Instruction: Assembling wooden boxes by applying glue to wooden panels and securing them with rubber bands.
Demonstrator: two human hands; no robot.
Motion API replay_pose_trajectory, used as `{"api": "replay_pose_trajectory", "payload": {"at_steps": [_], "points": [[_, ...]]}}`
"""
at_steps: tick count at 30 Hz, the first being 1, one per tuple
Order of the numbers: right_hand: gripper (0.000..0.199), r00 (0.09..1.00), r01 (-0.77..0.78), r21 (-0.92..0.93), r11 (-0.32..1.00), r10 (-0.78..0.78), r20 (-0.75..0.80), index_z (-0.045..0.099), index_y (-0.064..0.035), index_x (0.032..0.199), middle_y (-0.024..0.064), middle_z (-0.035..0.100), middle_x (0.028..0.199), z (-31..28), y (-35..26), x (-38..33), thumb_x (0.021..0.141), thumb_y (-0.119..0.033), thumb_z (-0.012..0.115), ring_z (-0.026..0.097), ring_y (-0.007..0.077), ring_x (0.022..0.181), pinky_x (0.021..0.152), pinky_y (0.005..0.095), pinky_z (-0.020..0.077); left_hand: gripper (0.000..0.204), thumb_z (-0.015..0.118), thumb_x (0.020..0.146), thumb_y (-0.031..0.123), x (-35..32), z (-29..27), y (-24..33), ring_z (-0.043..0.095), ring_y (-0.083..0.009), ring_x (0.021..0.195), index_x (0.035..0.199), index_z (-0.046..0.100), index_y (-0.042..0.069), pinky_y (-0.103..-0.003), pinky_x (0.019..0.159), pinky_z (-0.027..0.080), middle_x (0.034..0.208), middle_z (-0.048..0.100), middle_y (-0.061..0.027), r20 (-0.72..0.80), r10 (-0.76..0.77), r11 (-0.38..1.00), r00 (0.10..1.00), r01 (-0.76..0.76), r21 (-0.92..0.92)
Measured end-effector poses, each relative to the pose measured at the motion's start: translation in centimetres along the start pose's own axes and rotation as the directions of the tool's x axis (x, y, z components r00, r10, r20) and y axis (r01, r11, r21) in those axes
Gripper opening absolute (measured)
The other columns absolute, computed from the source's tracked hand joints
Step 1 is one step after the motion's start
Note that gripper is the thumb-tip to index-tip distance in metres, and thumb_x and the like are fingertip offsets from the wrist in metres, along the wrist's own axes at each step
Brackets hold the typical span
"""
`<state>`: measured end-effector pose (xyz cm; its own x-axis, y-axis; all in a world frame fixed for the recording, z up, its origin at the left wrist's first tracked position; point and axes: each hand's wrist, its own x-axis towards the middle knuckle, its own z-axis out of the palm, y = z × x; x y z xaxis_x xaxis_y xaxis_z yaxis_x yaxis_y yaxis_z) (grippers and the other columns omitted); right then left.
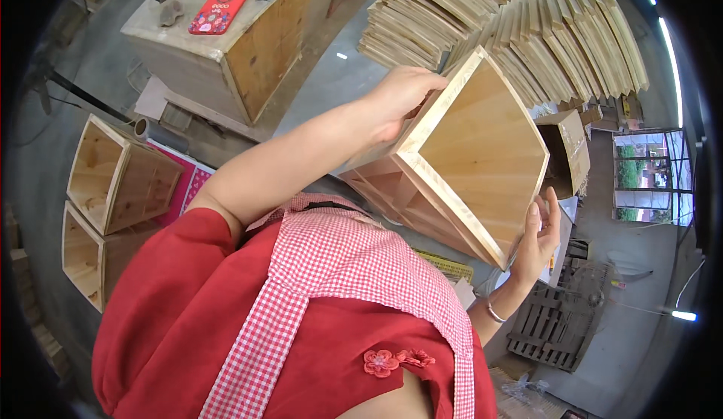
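While gripped at opposite corners, pale wooden box [482, 148] between left hand [403, 95] and right hand [538, 238], red phone [224, 3] beyond.

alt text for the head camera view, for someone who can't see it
A person in a red top holds an open wooden box between the left hand and right hand. Stacked wooden panels and more boxes lie around.

The one view comes from the camera on my head, looking steeply down my own front, so my red top and checked apron [339, 268] fill the lower middle close up. My arms reach up and away from it toward the wooden box [474, 163], near the lens. The fisheye bends the workshop floor [316, 95] and stacked wooden frames [527, 27] round the dark rim, farther off.
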<state>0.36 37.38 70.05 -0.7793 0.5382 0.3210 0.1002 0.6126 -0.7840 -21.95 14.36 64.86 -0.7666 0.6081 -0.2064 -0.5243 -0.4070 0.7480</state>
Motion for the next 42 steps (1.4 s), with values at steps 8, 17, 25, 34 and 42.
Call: {"api": "replay_pose_trajectory", "payload": {"at_steps": [8,17,25,34,42], "points": [[0.060,0.991,-0.129,-0.102,0.986,0.133,0.029,0.039,0.0114,0.142,0.0169,0.065,0.112,0.2,3.0,2.8,0.091,-0.006,0.065,0.062,0.0143,0.095,0.080,0.0268,0.0500,0.032,0.068,0.091,0.027,1.3,2.3,1.1,0.066,-0.0175,0.082,0.108,0.062,0.000,-0.033,0.073,0.056,0.097,0.067,-0.0099,0.020,-0.060,0.988,0.998,0.057,0.144],[0.048,0.998,0.030,-0.297,0.954,-0.010,0.067,0.053,0.0111,0.132,0.0134,0.071,0.085,0.1,-0.1,10.4,0.086,-0.001,0.062,0.063,0.0116,0.071,0.065,0.0274,0.0505,0.033,0.069,0.090,0.027,2.9,2.2,3.4,0.061,-0.0147,0.077,0.102,0.055,0.000,-0.030,0.065,0.051,0.089,0.062,-0.0083,-0.067,0.219,0.966,0.974,-0.206,0.158],[0.044,0.957,0.253,-0.605,0.755,-0.103,0.271,0.057,0.0048,0.130,0.0279,0.068,0.100,5.4,-0.3,13.9,0.090,-0.014,0.061,0.068,0.0388,0.095,0.085,0.0422,0.0530,0.039,0.063,0.094,0.039,3.2,-1.9,3.7,0.061,-0.0154,0.086,0.112,0.053,0.006,-0.033,0.076,0.050,0.100,0.062,-0.0070,-0.137,0.078,0.950,0.987,-0.032,0.310],[0.042,0.599,0.786,-0.242,0.569,-0.603,0.526,0.059,0.0067,0.125,0.0270,0.061,0.124,14.2,-8.5,17.4,0.093,-0.021,0.064,0.059,0.0423,0.114,0.099,0.0450,0.0466,0.016,0.066,0.092,0.026,8.9,-4.2,5.6,0.062,-0.0121,0.075,0.094,0.063,0.010,-0.029,0.069,0.050,0.086,0.065,-0.0021,-0.113,0.020,0.994,0.993,-0.008,0.108],[0.063,0.669,0.720,-0.294,0.629,-0.515,0.536,0.063,0.0080,0.120,0.0267,0.062,0.122,22.1,-8.6,18.9,0.085,-0.045,0.069,0.061,0.0411,0.113,0.097,0.0432,0.0490,0.003,0.065,0.086,0.013,11.7,-4.8,6.8,0.063,-0.0117,0.064,0.084,0.065,0.010,-0.025,0.059,0.052,0.074,0.066,-0.0011,-0.198,-0.031,0.960,0.980,0.084,0.266]]}}
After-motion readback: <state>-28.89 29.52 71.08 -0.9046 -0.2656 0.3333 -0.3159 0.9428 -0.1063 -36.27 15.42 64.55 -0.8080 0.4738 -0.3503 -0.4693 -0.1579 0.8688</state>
